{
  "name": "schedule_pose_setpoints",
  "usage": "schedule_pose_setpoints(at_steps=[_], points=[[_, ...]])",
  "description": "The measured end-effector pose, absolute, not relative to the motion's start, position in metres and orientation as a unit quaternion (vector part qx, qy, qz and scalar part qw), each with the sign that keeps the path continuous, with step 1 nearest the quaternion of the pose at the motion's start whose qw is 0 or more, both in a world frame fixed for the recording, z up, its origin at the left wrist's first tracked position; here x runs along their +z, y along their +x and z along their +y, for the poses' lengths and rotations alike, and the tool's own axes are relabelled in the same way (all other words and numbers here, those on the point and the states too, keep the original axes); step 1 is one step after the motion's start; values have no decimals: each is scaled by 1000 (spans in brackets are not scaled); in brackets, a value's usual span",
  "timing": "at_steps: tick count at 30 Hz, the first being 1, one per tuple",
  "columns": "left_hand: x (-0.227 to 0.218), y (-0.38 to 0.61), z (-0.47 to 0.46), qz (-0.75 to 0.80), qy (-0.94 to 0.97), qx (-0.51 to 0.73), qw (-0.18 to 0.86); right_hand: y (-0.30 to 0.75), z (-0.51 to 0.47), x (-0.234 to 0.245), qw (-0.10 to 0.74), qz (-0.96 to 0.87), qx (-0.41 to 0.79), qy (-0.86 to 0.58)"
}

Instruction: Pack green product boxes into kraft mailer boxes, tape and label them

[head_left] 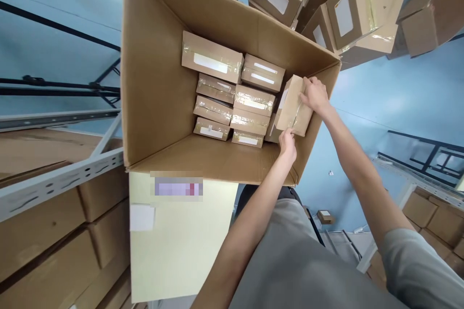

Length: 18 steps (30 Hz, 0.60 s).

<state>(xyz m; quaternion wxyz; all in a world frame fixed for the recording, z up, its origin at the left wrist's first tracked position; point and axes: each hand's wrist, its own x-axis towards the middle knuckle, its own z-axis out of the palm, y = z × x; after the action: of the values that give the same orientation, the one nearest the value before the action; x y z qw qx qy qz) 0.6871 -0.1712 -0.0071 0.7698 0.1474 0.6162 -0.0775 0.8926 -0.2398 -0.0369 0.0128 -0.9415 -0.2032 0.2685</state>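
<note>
A single view is given, taken from a head-worn camera aimed steeply down into a large open carton (155,82) at arm's reach. Metal shelving (61,174) is caught at the left edge, apparently bent by a wide lens.

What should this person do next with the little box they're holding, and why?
Probably lower the small taped box, held tilted by the left hand and right hand, into the right side of the big carton. The packed boxes fill the rows to its left, and it hangs over that right side.
</note>
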Motion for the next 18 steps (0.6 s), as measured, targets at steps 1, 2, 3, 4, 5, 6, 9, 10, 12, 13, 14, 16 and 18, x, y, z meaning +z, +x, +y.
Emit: schedule_pose_setpoints(at_steps=[1,2,3,4,5,6,9,10,12,13,14,16,18], points=[[-17,693,-171,626,142,-92,762,897,-236,-49,6,-206,276,-939],[-27,699,-170,632,136,-105,755,901,-233,-61,3,-207,282,-937],[-37,704,-168,635,132,-118,752,904,-231,-73,2,-206,288,-935],[-48,709,-166,636,130,-131,749,908,-230,-86,3,-203,293,-934],[-59,713,-163,636,131,-145,746,911,-229,-98,7,-197,297,-934],[-70,717,-160,637,134,-159,742,914,-229,-111,12,-190,299,-935],[-104,728,-154,642,143,-184,731,922,-228,-147,42,-168,291,-941],[-116,731,-154,643,144,-185,729,925,-227,-158,54,-161,286,-943],[-137,739,-156,643,146,-186,728,928,-226,-177,69,-151,278,-946],[-147,743,-158,643,147,-188,728,930,-225,-185,68,-144,278,-947],[-156,747,-160,642,148,-189,728,931,-224,-192,64,-137,280,-948],[-170,753,-166,639,152,-194,729,930,-224,-201,58,-123,286,-948],[-177,754,-171,628,158,-192,737,926,-225,-203,70,-113,290,-948]])
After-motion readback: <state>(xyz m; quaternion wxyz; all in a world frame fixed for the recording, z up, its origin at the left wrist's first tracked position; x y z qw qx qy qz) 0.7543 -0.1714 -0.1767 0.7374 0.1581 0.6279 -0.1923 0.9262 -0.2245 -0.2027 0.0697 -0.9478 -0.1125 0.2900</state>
